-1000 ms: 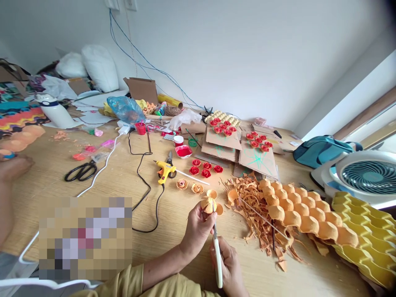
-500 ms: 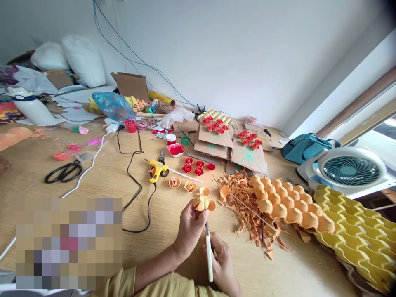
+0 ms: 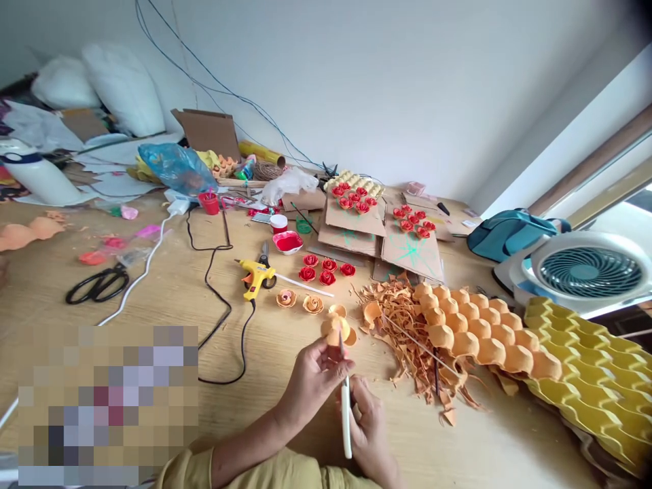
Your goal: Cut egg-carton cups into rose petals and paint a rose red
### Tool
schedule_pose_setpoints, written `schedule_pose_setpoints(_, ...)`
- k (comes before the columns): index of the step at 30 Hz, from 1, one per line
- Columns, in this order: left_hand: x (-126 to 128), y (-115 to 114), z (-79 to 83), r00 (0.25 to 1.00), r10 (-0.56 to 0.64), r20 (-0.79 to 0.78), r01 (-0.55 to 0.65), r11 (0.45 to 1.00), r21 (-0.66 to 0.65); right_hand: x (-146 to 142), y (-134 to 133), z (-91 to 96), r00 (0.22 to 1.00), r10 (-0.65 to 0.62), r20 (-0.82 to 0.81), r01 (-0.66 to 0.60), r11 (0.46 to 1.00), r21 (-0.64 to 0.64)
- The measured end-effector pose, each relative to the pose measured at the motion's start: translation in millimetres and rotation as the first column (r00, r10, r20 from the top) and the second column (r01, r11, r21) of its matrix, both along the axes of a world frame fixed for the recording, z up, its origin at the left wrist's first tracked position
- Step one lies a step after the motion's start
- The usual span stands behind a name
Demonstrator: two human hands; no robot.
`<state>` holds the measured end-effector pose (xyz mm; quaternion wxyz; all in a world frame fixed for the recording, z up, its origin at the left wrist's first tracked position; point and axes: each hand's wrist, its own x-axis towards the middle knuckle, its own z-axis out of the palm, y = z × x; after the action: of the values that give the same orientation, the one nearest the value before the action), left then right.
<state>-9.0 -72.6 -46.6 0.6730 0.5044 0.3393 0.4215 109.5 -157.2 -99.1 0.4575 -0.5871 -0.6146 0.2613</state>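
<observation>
My left hand (image 3: pixel 312 373) is closed, pinching an orange egg-carton cup (image 3: pixel 333 329) cut into petals. My right hand (image 3: pixel 369 420) is wrapped round white-handled scissors (image 3: pixel 347 422), seen edge-on. Their blades point up against the cup; whether they are apart I cannot tell. Just beyond the held piece lie loose orange cups (image 3: pixel 337 310). To their left sit two unpainted paper roses, the nearer one a curled orange rose (image 3: pixel 312 304). Behind these are several red roses (image 3: pixel 327 277).
A yellow glue gun (image 3: pixel 256 277) rests left of the roses, its black cord curling forward. Orange scraps (image 3: pixel 402 333), an orange egg tray (image 3: pixel 479 333) and yellow trays (image 3: pixel 591 367) lie right. Behind stand red paint (image 3: pixel 288 242) and cardboard (image 3: pixel 411 252) bearing roses. Black scissors (image 3: pixel 98 284) lie left.
My left hand has tilted the cup and shifted its grip, with the thumb now lower beside the blades. The scissors stand slightly more upright. The view has turned a little.
</observation>
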Motion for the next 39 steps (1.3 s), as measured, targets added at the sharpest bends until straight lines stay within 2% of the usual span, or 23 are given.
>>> schedule_pose_setpoints(3, -2.5, -4.1, 2.3, 0.999, -0.044, -0.029, 0.044, 0.999, -0.003, 0.4, -0.6, -0.5, 0.998, 0.003, -0.056, -0.004, 1.0, -0.026)
schedule_pose_setpoints(9, -4.5, -6.3, 3.9, 0.993, 0.016, -0.117, -0.013, 1.0, 0.027, -0.5, 1.0, 3.7, 0.996, 0.052, -0.069, -0.058, 0.994, -0.096)
schedule_pose_setpoints(16, -6.4, -13.3, 5.3, 0.978, 0.018, -0.209, -0.014, 1.0, 0.022, -1.4, -2.8, 0.6, 0.997, 0.075, -0.035, -0.074, 0.997, 0.002)
schedule_pose_setpoints(28, -4.8, -14.3, 14.2, 0.96, 0.011, -0.279, -0.027, 0.998, -0.053, -1.6, -1.9, 11.6, 0.998, 0.068, -0.005, -0.068, 0.997, 0.047)
schedule_pose_setpoints(32, -4.6, -11.4, 14.0, 0.964, 0.014, -0.266, -0.027, 0.999, -0.044, -0.7, -1.9, 11.3, 0.996, 0.07, -0.055, -0.072, 0.997, -0.039)
schedule_pose_setpoints(36, -9.7, -6.9, 13.4, 0.976, -0.029, -0.214, 0.03, 1.0, 0.002, 3.4, -5.1, 12.1, 0.985, 0.084, -0.148, -0.106, 0.983, -0.147)
schedule_pose_setpoints(39, -20.6, -1.4, 10.1, 0.973, 0.028, -0.231, -0.016, 0.998, 0.053, 6.7, -7.6, 10.7, 0.976, 0.061, -0.207, -0.095, 0.983, -0.156)
